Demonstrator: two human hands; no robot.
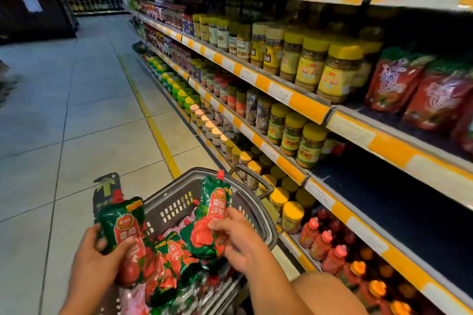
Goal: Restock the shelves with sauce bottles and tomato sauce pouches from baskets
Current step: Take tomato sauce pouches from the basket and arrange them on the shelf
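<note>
A grey plastic basket (176, 202) sits low in front of me, holding several green-and-red tomato sauce pouches (174, 258). My left hand (94, 261) grips one pouch (126, 233) upright at the basket's left rim. My right hand (239, 240) holds another pouch (212, 215) by its lower part, its red cap pointing up. Red pouches (399, 84) stand on the shelf at upper right, with dark bare shelf (399, 202) below them. Red sauce bottles (322, 243) line the bottom shelf.
Long shelving with yellow price strips (286, 94) runs along the right, packed with yellow-lidded jars (309, 64). The tiled aisle floor (76, 115) with a yellow line (156, 130) stretches left. A dark counter (35, 18) stands at far left. My knee (325, 291) shows at bottom.
</note>
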